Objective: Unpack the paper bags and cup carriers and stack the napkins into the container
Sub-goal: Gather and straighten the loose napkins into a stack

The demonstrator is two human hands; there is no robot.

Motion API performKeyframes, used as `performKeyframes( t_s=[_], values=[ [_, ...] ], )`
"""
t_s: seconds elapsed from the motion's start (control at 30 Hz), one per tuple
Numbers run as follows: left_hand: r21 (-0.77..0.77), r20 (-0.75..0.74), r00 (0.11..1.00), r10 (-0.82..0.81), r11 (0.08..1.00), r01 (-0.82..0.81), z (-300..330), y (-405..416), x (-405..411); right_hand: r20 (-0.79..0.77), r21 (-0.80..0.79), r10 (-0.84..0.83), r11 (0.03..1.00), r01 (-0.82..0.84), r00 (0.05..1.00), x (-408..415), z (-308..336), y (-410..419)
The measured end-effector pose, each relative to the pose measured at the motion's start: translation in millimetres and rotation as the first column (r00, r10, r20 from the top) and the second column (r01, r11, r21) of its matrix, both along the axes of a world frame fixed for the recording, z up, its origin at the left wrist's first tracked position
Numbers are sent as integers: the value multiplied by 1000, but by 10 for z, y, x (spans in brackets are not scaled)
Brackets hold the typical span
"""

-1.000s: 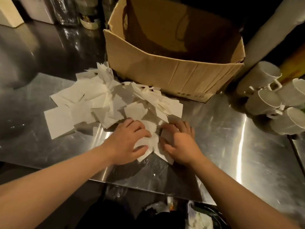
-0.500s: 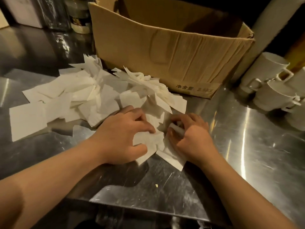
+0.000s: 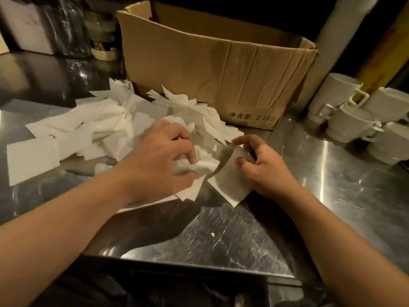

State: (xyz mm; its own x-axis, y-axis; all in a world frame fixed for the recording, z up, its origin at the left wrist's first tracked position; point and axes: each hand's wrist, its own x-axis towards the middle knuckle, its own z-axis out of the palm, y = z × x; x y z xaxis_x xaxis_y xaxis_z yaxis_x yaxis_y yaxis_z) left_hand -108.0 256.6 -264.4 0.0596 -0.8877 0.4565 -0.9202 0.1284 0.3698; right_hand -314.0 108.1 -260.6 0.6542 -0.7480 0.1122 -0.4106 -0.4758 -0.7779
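A loose heap of white napkins (image 3: 106,129) lies spread over the steel counter (image 3: 332,185), in front of an open cardboard box (image 3: 221,67). My left hand (image 3: 159,160) curls its fingers round a crumpled bunch of napkins (image 3: 199,167) at the heap's near edge. My right hand (image 3: 263,167) pinches the edge of a small flat stack of napkins (image 3: 228,185) just right of the left hand. The inside of the box is hidden by its front wall.
Several white cups (image 3: 354,122) lie stacked on their sides at the right of the counter. Glass jars (image 3: 73,27) and a white box (image 3: 28,25) stand at the back left. The counter's front edge (image 3: 199,262) runs below my forearms.
My right hand has lifted off the pile and now pinches a small stack of napkins; my left hand has bunched napkins under its fingers. The view has dropped lower toward the counter.
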Motion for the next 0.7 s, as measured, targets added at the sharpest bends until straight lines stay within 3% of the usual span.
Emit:
performKeyframes(
  t_s=[0.1, 0.2, 0.27, 0.4, 0.5, 0.7],
  values=[
    [59, 8, 999, 33, 998, -33, 92, -37, -6, -47, 37, 16, 999, -14, 999, 27, 100, -3],
    [164, -141, 990, 33, 986, -10, 257, -136, 7, -95, 15, 20, 1000, -18, 995, 101, 285, -46],
    [153, -212, 975, 67, 988, -34, 350, -283, 51, -150, 2, 38, 999, -39, 988, 194, 427, -103],
    [96, -212, 955, 207, 977, -191, 343, -563, 103, -249, -94, 50, 993, -75, 967, 497, 572, -225],
    [3, -231, 928, 292, 954, -299, 216, -574, 104, -200, -149, 7, 988, -37, 980, 646, 456, -250],
    [-84, -267, 955, 126, 985, -154, 182, -483, 218, -51, -197, -32, 980, 22, 998, 617, 165, -280]
  ],
)
